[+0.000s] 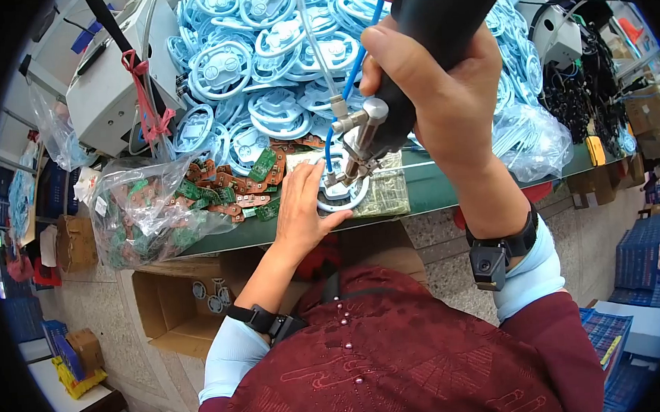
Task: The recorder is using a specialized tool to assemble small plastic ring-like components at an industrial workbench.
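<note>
My right hand (pixel 451 88) is wrapped round the thick black body of a screwdriver with a hose-fed metal nose (pixel 440 21). Its metal end points down at a light-blue ring-shaped plastic part (pixel 356 199), though the exact contact is hidden. A clear tube and a thin blue hose run to that end. With fingers along the ring's left side and thumb at its near edge, my left hand (pixel 298 211) holds the part on a wrapped, greyish flat block (pixel 390 191).
Many similar light-blue parts (pixel 222 70) are heaped behind. Green and brown circuit boards (pixel 247 184), some in a clear bag (pixel 133 224), lie left on the green bench (pixel 434 189). A grey machine (pixel 118 83) stands back left; an open carton (pixel 164 308) is below.
</note>
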A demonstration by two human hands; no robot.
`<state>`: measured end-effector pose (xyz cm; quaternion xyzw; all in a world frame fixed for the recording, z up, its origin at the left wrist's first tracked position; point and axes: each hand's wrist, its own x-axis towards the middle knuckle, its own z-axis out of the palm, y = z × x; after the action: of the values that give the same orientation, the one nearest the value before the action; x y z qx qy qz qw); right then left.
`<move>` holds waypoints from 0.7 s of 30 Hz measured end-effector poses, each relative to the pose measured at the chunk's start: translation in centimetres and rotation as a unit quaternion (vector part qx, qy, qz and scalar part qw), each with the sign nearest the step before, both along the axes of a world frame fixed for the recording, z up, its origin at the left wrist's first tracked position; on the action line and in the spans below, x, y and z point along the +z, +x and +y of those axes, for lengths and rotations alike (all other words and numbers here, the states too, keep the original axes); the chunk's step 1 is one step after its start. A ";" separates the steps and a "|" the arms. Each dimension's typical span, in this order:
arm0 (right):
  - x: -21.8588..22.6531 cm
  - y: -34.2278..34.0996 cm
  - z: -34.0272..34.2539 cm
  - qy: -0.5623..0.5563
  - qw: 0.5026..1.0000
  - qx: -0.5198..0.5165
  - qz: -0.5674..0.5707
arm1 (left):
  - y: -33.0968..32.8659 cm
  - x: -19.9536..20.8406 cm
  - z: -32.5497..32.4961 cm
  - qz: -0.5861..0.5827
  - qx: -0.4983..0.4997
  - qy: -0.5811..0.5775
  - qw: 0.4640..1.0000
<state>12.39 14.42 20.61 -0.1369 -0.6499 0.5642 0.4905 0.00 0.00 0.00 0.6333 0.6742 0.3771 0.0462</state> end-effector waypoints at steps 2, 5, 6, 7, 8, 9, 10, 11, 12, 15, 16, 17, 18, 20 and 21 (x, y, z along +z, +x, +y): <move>0.0 -0.3 -0.1 0.022 0.999 0.007 0.034 | -0.3 0.2 -0.1 0.011 -0.005 -0.002 1.000; 0.5 0.0 -0.5 -0.009 0.999 0.030 0.038 | 0.3 0.0 -0.1 0.008 0.002 0.001 1.000; 0.4 0.1 -0.4 -0.008 0.999 0.031 0.042 | 0.4 0.1 0.0 0.012 0.006 -0.002 1.000; 0.1 0.0 -0.3 0.000 0.999 0.024 0.042 | 0.4 0.0 0.0 0.015 0.006 -0.001 1.000; -0.1 0.0 -0.1 0.009 0.999 0.016 0.043 | 0.4 -0.1 0.0 0.013 0.007 -0.010 1.000; -0.3 -0.1 0.0 0.009 0.999 0.018 0.046 | 0.4 -0.1 -0.1 0.011 0.010 -0.020 1.000; -0.4 -0.2 0.0 0.027 0.999 0.003 0.032 | 0.4 -0.1 -0.1 0.014 0.011 -0.020 1.000; -0.4 -0.2 0.0 0.045 0.999 -0.012 0.019 | 0.4 0.0 -0.1 0.013 0.013 -0.021 1.000; 0.0 0.0 -0.5 0.025 1.000 -0.012 0.014 | 0.4 -0.1 -0.1 0.011 0.016 -0.023 1.000; 0.9 0.3 -1.0 0.012 0.998 -0.043 -0.033 | 0.3 -0.6 0.0 0.014 0.016 -0.010 1.000; 0.8 0.3 -1.0 0.013 0.998 -0.044 -0.031 | 0.4 -0.5 0.0 0.015 0.015 -0.009 1.000; 0.5 0.3 -0.7 0.022 0.999 -0.035 -0.012 | 0.5 -0.4 0.1 0.011 0.017 -0.011 1.000; 0.2 0.2 -0.4 0.031 0.999 -0.025 0.007 | 0.5 -0.3 0.1 0.007 0.020 -0.013 1.000; 0.0 -0.2 0.0 0.050 0.998 -0.030 0.014 | 0.5 -0.2 0.0 0.010 0.025 -0.017 0.999; -0.5 -0.4 0.2 0.067 0.997 -0.032 0.018 | 0.5 -0.3 -0.1 0.011 0.032 -0.021 0.999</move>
<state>11.99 14.57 20.14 -0.1141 -0.6725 0.5056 0.5283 0.53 -0.10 -0.26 0.6143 0.7024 0.3571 0.0400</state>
